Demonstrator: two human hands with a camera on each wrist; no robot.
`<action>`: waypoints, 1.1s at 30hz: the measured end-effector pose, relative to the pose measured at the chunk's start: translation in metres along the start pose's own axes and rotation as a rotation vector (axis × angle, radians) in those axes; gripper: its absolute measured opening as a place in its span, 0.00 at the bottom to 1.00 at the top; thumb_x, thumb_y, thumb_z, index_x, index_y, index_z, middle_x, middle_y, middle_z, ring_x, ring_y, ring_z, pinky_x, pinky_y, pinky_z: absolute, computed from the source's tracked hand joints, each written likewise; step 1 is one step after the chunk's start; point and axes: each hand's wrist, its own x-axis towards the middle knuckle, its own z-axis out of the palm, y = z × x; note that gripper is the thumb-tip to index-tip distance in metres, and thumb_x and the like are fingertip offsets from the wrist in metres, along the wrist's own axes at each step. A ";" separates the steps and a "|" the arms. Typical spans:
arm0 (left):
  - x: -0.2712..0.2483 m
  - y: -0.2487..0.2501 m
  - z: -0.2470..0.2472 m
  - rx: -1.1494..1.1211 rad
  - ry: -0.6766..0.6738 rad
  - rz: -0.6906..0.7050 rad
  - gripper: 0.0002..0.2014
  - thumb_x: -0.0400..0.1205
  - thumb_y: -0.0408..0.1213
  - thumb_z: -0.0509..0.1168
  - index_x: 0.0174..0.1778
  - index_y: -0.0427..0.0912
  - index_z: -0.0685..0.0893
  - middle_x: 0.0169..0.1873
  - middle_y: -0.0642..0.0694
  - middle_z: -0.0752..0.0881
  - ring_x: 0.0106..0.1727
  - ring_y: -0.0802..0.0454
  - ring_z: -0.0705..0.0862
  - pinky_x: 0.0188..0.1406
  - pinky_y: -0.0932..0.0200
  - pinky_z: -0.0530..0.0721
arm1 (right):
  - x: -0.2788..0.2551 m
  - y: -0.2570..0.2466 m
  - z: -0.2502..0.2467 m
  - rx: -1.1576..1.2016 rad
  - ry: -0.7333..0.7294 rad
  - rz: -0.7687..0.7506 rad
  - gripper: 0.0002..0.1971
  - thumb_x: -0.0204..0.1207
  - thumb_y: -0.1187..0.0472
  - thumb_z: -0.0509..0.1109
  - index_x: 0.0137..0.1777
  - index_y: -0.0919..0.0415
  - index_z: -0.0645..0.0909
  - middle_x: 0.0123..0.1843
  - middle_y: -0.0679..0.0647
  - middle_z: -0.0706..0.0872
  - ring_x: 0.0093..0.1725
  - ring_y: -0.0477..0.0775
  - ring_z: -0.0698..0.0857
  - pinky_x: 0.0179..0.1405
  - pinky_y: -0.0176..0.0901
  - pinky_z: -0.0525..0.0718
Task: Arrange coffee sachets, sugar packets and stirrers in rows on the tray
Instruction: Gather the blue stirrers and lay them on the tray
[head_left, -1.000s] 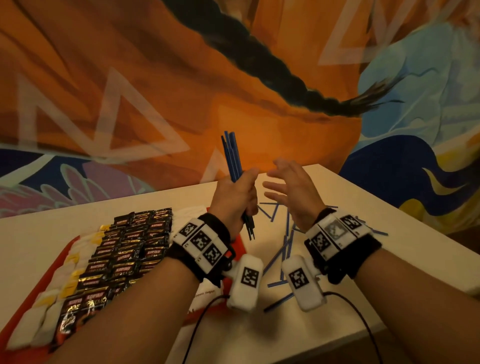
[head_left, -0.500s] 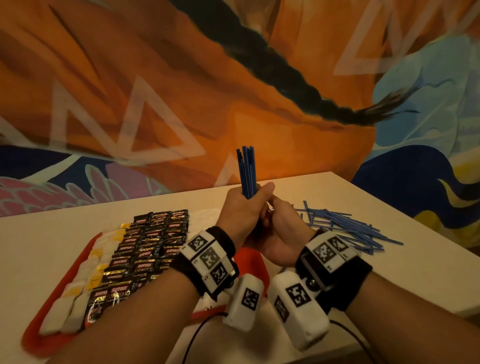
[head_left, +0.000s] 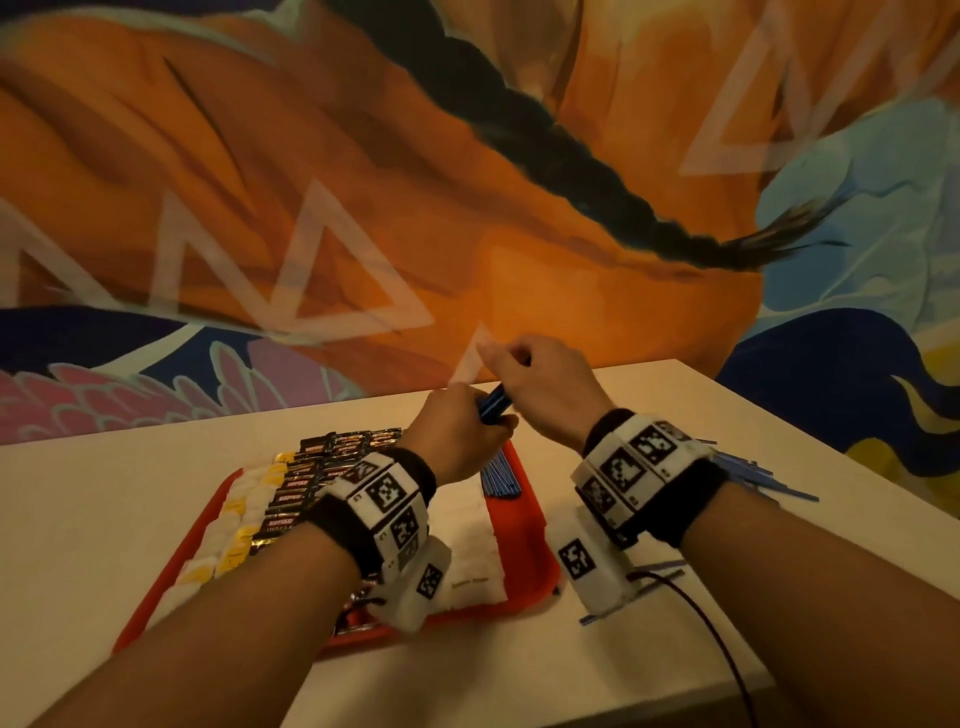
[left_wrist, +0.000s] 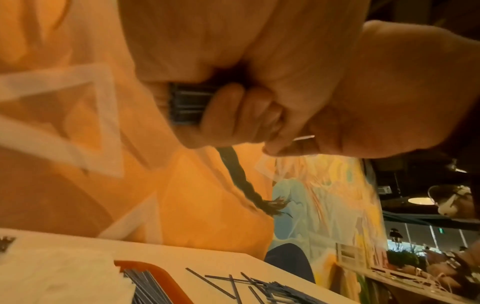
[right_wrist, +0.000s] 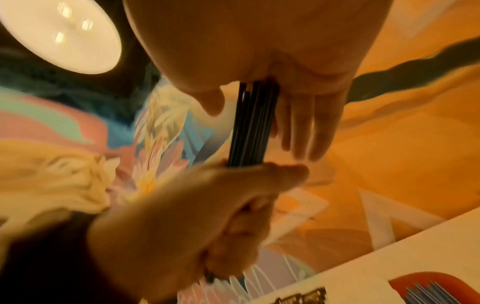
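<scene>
Backed by painted mural wall (head_left: 363, 182): orange field, white triangle outlines, dark braid motif (head_left: 571, 171), blue patches at right. Pale table (head_left: 93, 499) directly in front. Lit from above by round ceiling lamp (right_wrist: 59, 35) on dark ceiling (left_wrist: 415, 168).

So the head cam looks forward and down over both forearms at the table (head_left: 104, 493) and mural wall (head_left: 467, 208), while each wrist cam sits super close, peering up past the left hand (left_wrist: 363, 92) and the right hand (right_wrist: 259, 41), and all three catch the stirrer bundle (head_left: 493, 404) and red tray (head_left: 524, 551).
</scene>
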 end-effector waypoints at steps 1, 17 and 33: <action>-0.002 0.001 -0.005 0.034 -0.008 -0.002 0.15 0.85 0.41 0.67 0.32 0.46 0.75 0.26 0.47 0.78 0.25 0.55 0.72 0.20 0.67 0.64 | -0.001 -0.002 0.003 -0.040 -0.039 -0.010 0.22 0.86 0.41 0.58 0.47 0.60 0.81 0.41 0.52 0.83 0.38 0.48 0.81 0.37 0.44 0.80; -0.041 -0.003 -0.070 0.551 0.079 0.208 0.12 0.78 0.45 0.72 0.53 0.47 0.80 0.47 0.45 0.86 0.45 0.44 0.86 0.45 0.45 0.89 | -0.038 -0.056 0.013 -0.892 -0.167 -0.240 0.20 0.80 0.53 0.68 0.34 0.49 0.60 0.33 0.48 0.67 0.35 0.53 0.73 0.38 0.47 0.75; -0.108 -0.023 -0.063 -0.831 0.301 0.091 0.11 0.68 0.39 0.76 0.42 0.37 0.91 0.36 0.47 0.92 0.41 0.49 0.91 0.41 0.61 0.89 | -0.057 -0.047 0.028 -0.568 -0.099 -0.457 0.11 0.76 0.47 0.74 0.51 0.54 0.87 0.41 0.52 0.87 0.40 0.56 0.85 0.36 0.48 0.81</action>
